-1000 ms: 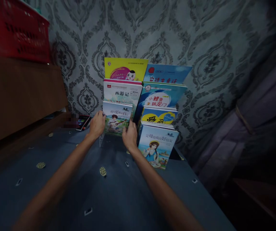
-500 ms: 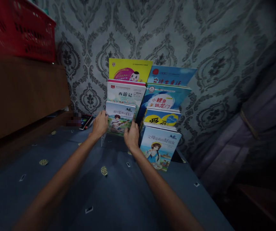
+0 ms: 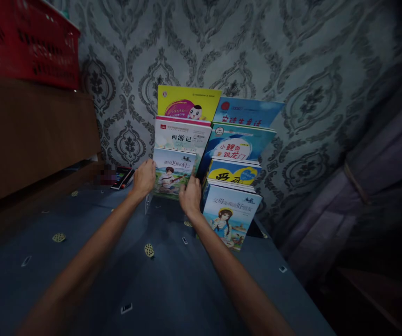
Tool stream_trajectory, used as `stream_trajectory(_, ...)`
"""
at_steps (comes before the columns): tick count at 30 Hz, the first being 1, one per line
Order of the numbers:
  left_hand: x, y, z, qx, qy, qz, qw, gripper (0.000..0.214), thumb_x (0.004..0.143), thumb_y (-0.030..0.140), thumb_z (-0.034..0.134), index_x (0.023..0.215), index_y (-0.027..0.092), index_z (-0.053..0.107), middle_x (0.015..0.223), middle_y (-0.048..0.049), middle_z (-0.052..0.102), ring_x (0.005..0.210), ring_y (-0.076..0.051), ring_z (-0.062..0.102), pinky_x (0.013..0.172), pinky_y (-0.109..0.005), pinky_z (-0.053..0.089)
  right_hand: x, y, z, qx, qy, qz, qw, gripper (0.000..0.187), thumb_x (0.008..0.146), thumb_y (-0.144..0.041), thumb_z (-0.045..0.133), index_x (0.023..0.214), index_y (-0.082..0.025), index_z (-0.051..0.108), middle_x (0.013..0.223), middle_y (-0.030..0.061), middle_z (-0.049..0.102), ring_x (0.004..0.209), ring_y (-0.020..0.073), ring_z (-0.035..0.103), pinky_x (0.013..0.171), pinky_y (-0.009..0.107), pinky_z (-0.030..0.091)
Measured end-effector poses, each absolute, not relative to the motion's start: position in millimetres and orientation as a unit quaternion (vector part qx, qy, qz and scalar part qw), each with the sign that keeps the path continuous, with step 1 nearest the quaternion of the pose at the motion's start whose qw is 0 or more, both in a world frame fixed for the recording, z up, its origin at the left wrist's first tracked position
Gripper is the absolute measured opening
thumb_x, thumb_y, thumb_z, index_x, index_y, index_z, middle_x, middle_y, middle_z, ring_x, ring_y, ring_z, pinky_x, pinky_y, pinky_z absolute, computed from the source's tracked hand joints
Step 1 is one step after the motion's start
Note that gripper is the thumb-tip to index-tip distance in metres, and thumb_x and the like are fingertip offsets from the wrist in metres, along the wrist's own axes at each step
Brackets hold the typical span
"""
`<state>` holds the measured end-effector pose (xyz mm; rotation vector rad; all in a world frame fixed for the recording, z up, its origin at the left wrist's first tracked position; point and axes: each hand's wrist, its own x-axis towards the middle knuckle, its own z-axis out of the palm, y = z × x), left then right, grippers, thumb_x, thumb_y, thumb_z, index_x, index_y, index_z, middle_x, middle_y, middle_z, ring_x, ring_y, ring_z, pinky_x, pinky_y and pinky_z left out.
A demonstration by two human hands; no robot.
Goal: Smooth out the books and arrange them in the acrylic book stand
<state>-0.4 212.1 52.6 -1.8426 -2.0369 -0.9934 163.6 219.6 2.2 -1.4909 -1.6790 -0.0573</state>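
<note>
Between my two hands stands a small book point(image 3: 172, 172) with a guitar-playing child on its cover. My left hand point(image 3: 144, 177) grips its left edge, and my right hand point(image 3: 190, 195) closes on its lower right edge. Behind it rise a white book point(image 3: 185, 135) and a taller yellow book point(image 3: 206, 98). In a second row to the right are a blue book point(image 3: 253, 109), a teal book point(image 3: 246, 140), a yellow-and-blue book point(image 3: 234, 171) and, at the front, a light-blue book point(image 3: 232, 214) showing a child in a hat. A clear stand edge point(image 3: 148, 204) shows under the left row.
A patterned blue cloth point(image 3: 92, 294) covers the surface. At left, a red plastic basket point(image 3: 46, 46) rests on a brown wooden cabinet point(image 3: 36, 140). A dark flat item point(image 3: 122, 178) lies near the wall. Purple curtains point(image 3: 383, 163) hang at right.
My hands stay on the small book's edges, with almost no movement. The view has shifted very slightly.
</note>
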Motion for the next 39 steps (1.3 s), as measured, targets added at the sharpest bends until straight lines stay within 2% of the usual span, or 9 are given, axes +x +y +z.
stream_trajectory(4,-1.1,211.0,53.7,-0.627,-0.697,-0.329,0.112,0.033,0.107,0.027,0.031,0.105,0.019,0.063,0.106,-0.0135,0.072,0.1,-0.027,0.068,0.08,-0.033,0.046,164.8,220.3,0.5,-0.591,-0.674,-0.032,0.442,0.044,0.089,-0.011,0.046,0.132,-0.008,0.056,0.119,0.0212,0.063,0.113,0.0333,0.062,0.097,0.045,0.05)
stream_trajectory(9,-2.1,208.6,54.0,-0.626,-0.703,-0.32,0.108,0.034,0.108,0.029,0.031,0.109,0.02,0.063,0.107,-0.0134,0.073,0.099,-0.026,0.069,0.08,-0.033,0.046,167.0,215.4,3.6,-0.597,-0.684,-0.017,0.419,0.053,0.092,-0.014,0.042,0.143,-0.006,0.049,0.122,0.0231,0.061,0.115,0.0347,0.061,0.094,0.045,0.052)
stream_trajectory(15,-2.2,203.3,57.4,-0.629,-0.705,-0.313,0.1,0.033,0.107,0.03,0.032,0.109,0.019,0.063,0.109,-0.0149,0.073,0.099,-0.028,0.07,0.08,-0.034,0.047,161.3,210.2,3.8,-0.588,-0.673,-0.014,0.449,0.066,0.09,-0.02,0.045,0.155,-0.011,0.035,0.126,0.0214,0.057,0.118,0.0358,0.059,0.086,0.044,0.056)
stream_trajectory(22,-1.9,201.8,59.0,-0.638,-0.692,-0.325,0.092,0.027,0.106,0.027,0.036,0.117,0.015,0.057,0.113,-0.0174,0.072,0.102,-0.03,0.07,0.083,-0.036,0.049,159.7,217.1,6.6,-0.572,-0.675,-0.041,0.465,0.063,0.091,-0.017,0.043,0.152,-0.005,0.038,0.128,0.0236,0.056,0.121,0.0358,0.055,0.102,0.051,0.048)
stream_trajectory(33,-8.1,214.1,50.6,-0.655,-0.668,-0.34,0.093,0.023,0.103,0.021,0.038,0.114,0.015,0.057,0.111,-0.0175,0.071,0.106,-0.029,0.068,0.091,-0.036,0.05,167.4,225.6,7.9,-0.541,-0.69,-0.012,0.48,0.066,0.09,-0.016,0.043,0.155,-0.008,0.038,0.125,0.021,0.057,0.12,0.034,0.054,0.104,0.05,0.047)
stream_trajectory(39,-26.9,219.9,49.6,-0.695,-0.616,-0.369,0.042,0.023,0.096,0.016,0.044,0.111,0.015,0.061,0.108,-0.0135,0.071,0.106,-0.028,0.067,0.095,-0.037,0.051,171.8,226.9,2.1,-0.54,-0.707,-0.011,0.456,0.068,0.09,-0.014,0.042,0.157,-0.006,0.035,0.129,0.022,0.053,0.126,0.0322,0.052,0.108,0.046,0.045)
